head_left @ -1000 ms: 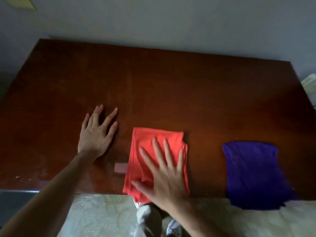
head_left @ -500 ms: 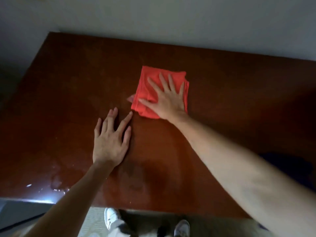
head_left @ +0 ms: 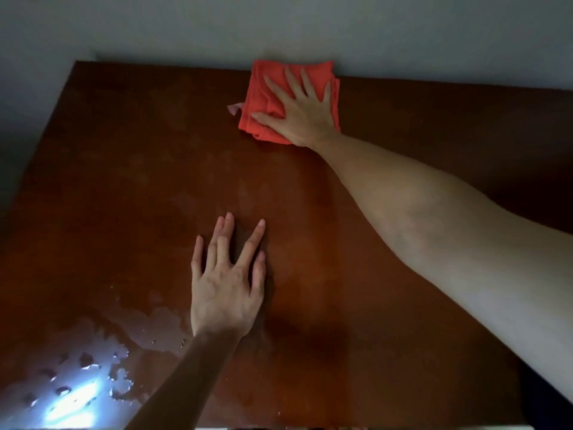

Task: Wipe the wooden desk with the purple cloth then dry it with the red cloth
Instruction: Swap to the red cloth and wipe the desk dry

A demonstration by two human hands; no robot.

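The folded red cloth (head_left: 263,91) lies at the far edge of the dark wooden desk (head_left: 124,181), against the wall. My right hand (head_left: 299,110) presses flat on it with fingers spread and the arm stretched out across the desk. My left hand (head_left: 228,280) rests flat on the bare wood nearer to me, fingers straight. The purple cloth is out of sight; only a dark patch shows at the lower right corner, behind my right arm.
A film of water with droplets (head_left: 86,380) glistens on the near left part of the desk. A pale wall (head_left: 279,26) runs along the far edge. The near edge of the desk crosses the bottom of the view.
My right hand has pushed the red cloth from the near edge, across the middle, to the far edge by the wall. My left hand has stayed flat on the wood.
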